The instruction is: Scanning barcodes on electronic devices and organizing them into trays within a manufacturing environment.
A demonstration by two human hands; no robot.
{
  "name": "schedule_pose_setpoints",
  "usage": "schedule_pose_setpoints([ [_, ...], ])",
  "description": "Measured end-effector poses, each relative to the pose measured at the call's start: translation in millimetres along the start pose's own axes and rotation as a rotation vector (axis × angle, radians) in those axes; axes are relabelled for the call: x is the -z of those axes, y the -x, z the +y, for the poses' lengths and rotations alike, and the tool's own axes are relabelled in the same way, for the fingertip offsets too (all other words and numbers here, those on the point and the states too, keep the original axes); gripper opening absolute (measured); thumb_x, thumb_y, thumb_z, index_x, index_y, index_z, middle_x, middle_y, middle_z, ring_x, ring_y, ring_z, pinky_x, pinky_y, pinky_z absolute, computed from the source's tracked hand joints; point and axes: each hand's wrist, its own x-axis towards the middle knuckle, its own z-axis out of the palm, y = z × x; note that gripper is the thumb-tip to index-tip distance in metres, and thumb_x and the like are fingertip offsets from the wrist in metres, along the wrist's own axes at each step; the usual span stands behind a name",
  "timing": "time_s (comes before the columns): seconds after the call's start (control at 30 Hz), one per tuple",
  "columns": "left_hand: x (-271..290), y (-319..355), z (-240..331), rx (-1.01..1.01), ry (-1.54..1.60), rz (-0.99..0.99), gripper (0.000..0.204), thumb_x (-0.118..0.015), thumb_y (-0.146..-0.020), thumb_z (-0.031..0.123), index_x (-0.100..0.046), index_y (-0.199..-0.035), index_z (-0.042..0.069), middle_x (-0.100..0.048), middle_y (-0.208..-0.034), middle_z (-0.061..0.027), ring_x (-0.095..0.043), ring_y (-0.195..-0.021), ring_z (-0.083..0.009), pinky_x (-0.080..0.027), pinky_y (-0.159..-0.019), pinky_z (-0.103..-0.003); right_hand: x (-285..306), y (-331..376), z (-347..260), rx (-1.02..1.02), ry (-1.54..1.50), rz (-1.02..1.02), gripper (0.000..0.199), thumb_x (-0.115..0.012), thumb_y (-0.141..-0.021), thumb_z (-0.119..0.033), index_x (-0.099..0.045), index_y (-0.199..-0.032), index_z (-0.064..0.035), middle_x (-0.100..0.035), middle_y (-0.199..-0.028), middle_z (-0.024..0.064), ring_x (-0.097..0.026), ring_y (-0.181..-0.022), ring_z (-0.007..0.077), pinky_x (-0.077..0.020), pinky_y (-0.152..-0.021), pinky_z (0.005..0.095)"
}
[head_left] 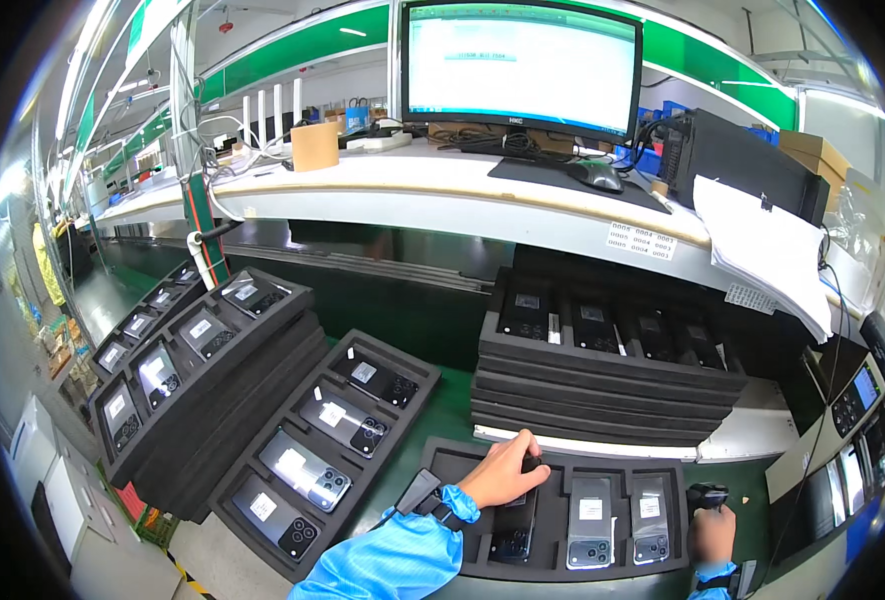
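Head view shows our left hand [503, 468] pinching the dark phone's [514, 525] top end in the black foam tray [553, 573]; white rectangular labels mark neighbouring phones; our right hand [713, 535], blurred, grips a black scanner [706, 494]; finger positions unclear.

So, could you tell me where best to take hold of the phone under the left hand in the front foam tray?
Probably by the phone's two long edges near its upper end, coming from above. It lies flat in a foam tray slot, back up; the left hand already rests there.
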Motion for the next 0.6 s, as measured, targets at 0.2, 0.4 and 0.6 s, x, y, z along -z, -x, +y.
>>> schedule_pose_setpoints([
  [0.2, -0.2, 3.0, 2.2, -0.008, 0.0, 0.058, 0.039, -0.072, -0.089, 0.028, -0.047, -0.103, 0.001, -0.063, -0.096, -0.0195, -0.063, -0.093, -0.0407, -0.049, -0.083, -0.045, -0.3, 2.8, -1.8, -0.002, -0.023, 0.006, 0.014, -0.066, -0.085, -0.011, -0.06, -0.094, -0.0017, -0.056, -0.064, 0.0043, -0.051, -0.042, 0.0141, -0.0403, -0.037, 0.0301],
  [0.4, 1.4, 1.1, 1.1, 0.016, 0.017, 0.043, 0.039, -0.073, -0.089, 0.026, -0.047, -0.1, 0.0, -0.064, -0.098, -0.02, -0.063, -0.092, -0.0402, -0.05, -0.083, -0.045, -2.2, 1.8, -4.3, -0.013, -0.006, -0.005, 0.014, -0.066, -0.084, -0.011, -0.06, -0.094, -0.0023, -0.056, -0.064, 0.0047, -0.051, -0.041, 0.0145, -0.0401, -0.036, 0.0298],
  [0.6, 1.7, 0.1, 1.8, -0.026, -0.01, -0.004, 0.037, -0.073, -0.09, 0.022, -0.04, -0.094, 0.004, -0.066, -0.109, -0.0196, -0.063, -0.096, -0.0315, -0.05, -0.086, -0.043, 1.9, 2.0, 1.0, 0.004, -0.034, 0.002, 0.016, -0.067, -0.085, -0.011, -0.061, -0.097, -0.0013, -0.056, -0.064, 0.0047, -0.051, -0.041, 0.0141, -0.0393, -0.035, 0.0301],
])
